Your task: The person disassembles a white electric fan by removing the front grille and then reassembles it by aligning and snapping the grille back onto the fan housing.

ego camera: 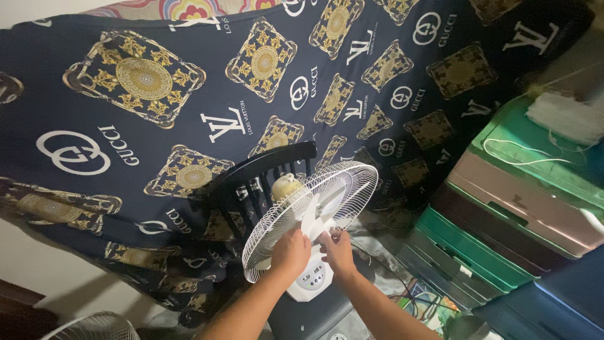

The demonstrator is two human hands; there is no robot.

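A white table fan [313, 279] stands tilted on a dark seat, its round wire grille [314, 208] facing up and right. My left hand [290, 252] rests on the lower rim of the grille, fingers curled on the wire. Beside it, my right hand [338, 250] grips the same lower edge, just above the fan's control panel. The yellowish motor housing [286, 187] shows behind the grille. Both forearms reach in from the bottom of the view.
A black wooden chair [264, 169] stands behind the fan against a dark patterned cloth [189, 94]. A stack of green, brown and pink plastic drawers [503, 208] fills the right side. Another wire grille [94, 327] lies at the bottom left.
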